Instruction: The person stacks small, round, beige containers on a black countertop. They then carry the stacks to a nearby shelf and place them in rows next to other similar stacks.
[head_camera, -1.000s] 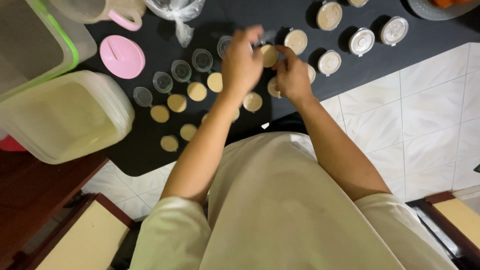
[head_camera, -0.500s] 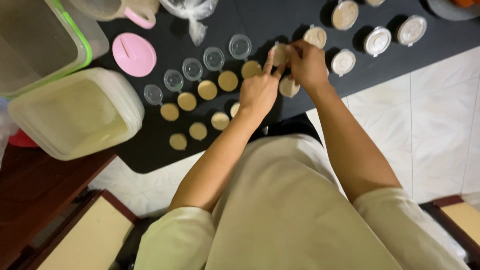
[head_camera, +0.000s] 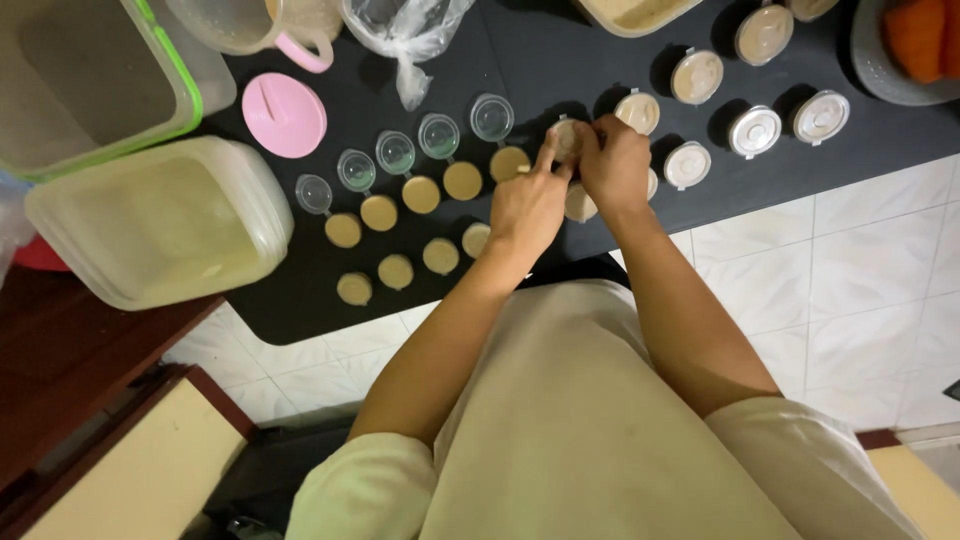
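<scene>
Both hands meet over a small round cup of tan paste (head_camera: 566, 138) on the black tabletop (head_camera: 560, 60). My left hand (head_camera: 528, 205) pinches its near edge with fingertips, and my right hand (head_camera: 614, 165) grips its right side. Left of the hands lie several open cups of tan paste (head_camera: 421, 194) with their clear hinged lids (head_camera: 395, 152) flipped back. Right of the hands stand several closed cups (head_camera: 753, 130). Another filled cup (head_camera: 580, 203) sits partly hidden under my hands.
A large lidded translucent tub (head_camera: 160, 225) and a green-rimmed container (head_camera: 85, 75) stand at the left. A pink round lid (head_camera: 285, 114), a jug with a pink handle (head_camera: 250, 25) and a clear plastic bag (head_camera: 405, 35) lie at the back. White floor tiles (head_camera: 860, 280) show at the right.
Both hands stay together at the same cup, shifting a little as they work on it. The camera view has drifted, so the table objects sit further right in the frame.
</scene>
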